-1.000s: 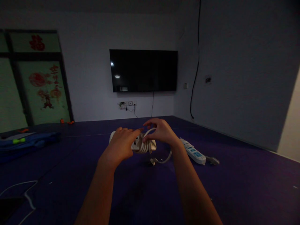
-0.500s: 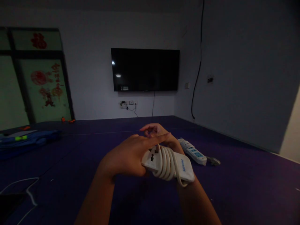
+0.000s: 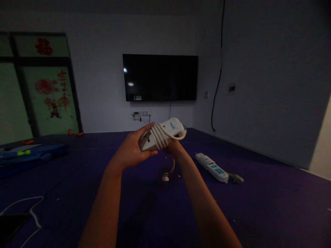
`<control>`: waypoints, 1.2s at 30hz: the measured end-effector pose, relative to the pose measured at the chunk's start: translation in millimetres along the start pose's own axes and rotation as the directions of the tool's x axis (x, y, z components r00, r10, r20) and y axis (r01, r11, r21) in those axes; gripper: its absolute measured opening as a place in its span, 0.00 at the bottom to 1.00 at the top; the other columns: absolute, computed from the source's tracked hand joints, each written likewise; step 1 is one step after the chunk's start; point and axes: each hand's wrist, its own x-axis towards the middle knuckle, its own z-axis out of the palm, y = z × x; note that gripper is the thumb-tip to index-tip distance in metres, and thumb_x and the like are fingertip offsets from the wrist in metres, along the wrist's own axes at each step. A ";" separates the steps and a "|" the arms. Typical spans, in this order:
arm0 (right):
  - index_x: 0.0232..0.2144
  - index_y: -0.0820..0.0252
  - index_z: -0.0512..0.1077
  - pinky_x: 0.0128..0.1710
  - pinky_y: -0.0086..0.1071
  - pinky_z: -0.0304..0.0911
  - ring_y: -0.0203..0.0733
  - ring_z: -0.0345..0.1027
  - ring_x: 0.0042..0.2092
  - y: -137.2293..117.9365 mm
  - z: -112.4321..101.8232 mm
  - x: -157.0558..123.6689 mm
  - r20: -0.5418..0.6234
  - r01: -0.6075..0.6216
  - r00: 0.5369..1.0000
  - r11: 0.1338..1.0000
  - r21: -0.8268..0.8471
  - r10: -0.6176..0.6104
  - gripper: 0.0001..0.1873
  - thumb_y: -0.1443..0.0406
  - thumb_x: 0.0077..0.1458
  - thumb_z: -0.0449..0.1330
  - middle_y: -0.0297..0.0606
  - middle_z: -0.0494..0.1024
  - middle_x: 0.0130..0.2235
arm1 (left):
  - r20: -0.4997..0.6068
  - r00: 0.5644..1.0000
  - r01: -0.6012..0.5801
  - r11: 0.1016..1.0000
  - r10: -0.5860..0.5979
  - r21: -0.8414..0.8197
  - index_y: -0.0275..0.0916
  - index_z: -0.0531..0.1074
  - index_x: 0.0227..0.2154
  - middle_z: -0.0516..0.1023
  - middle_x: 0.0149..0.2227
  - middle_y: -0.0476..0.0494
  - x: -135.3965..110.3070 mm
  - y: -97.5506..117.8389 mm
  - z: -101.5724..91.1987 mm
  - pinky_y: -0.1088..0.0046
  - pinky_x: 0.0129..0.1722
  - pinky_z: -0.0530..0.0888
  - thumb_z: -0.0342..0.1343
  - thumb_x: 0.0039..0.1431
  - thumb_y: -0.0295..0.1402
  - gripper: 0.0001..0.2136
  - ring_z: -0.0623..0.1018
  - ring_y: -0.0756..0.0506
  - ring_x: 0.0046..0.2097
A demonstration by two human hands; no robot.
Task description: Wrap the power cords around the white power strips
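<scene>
Two hands share one white power strip, lifted over the purple floor (image 3: 152, 210). The left hand (image 3: 133, 148) grips the near-left end of the power strip (image 3: 172, 126), thumb below and fingers over the top, spread just as wide as the body. The right hand (image 3: 176, 147) sits under and behind the other end; its fingers are hidden, so I cannot tell how far they open or what they hold. Half a second ago that lettered end slanted down across the right forearm; now it points up and away. The plug (image 3: 165, 177), out of sight then, now hangs below the strip, prongs down. The wound cord (image 3: 158, 136) circles the middle, one loop reaching the raised end.

Purple floor stretches between the forearms and onward to the wall (image 3: 98, 86). To the right, the second strip (image 3: 212, 167) lies near the right forearm, apart from it. Blue cloth (image 3: 49, 154) lies well off left, with a white cable (image 3: 33, 213) nearer.
</scene>
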 end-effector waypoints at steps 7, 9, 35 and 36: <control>0.34 0.66 0.71 0.15 0.23 0.34 0.24 0.40 0.14 -14.5 20.8 -1.5 0.261 -0.260 0.952 0.879 0.400 0.162 0.21 0.52 0.53 0.56 0.20 0.53 0.15 | -0.287 0.958 0.084 0.981 -0.030 0.177 0.39 0.58 0.59 0.66 0.58 0.36 0.5 -32.7 -10.4 0.58 0.57 0.64 0.63 0.44 0.32 0.37 0.67 0.39 0.57; 0.34 0.67 0.71 0.15 0.23 0.34 0.24 0.41 0.14 -21.3 23.1 -4.7 0.286 -0.278 0.943 0.873 0.401 0.169 0.19 0.53 0.54 0.56 0.21 0.54 0.15 | -0.377 0.926 0.135 0.959 -0.032 0.249 0.39 0.56 0.60 0.66 0.58 0.36 1.2 -36.8 -11.0 0.58 0.57 0.64 0.63 0.44 0.33 0.38 0.67 0.38 0.57; 0.21 0.62 0.72 0.25 0.31 0.42 0.33 0.56 0.23 -77.9 12.1 -36.5 0.232 0.358 0.932 0.614 -0.704 -0.277 0.16 0.63 0.57 0.54 0.37 0.70 0.22 | -0.289 0.885 0.462 0.769 -0.366 0.442 0.38 0.54 0.61 0.71 0.53 0.31 5.8 -49.0 5.8 0.60 0.48 0.68 0.63 0.44 0.34 0.40 0.71 0.34 0.53; 0.21 0.62 0.72 0.25 0.31 0.42 0.32 0.55 0.23 -77.6 11.3 -36.7 0.242 0.369 0.929 0.625 -0.688 -0.281 0.16 0.63 0.57 0.54 0.36 0.70 0.21 | -0.282 0.894 0.444 0.768 -0.347 0.462 0.39 0.54 0.61 0.71 0.53 0.32 6.1 -46.0 7.7 0.60 0.48 0.67 0.63 0.44 0.34 0.40 0.71 0.34 0.53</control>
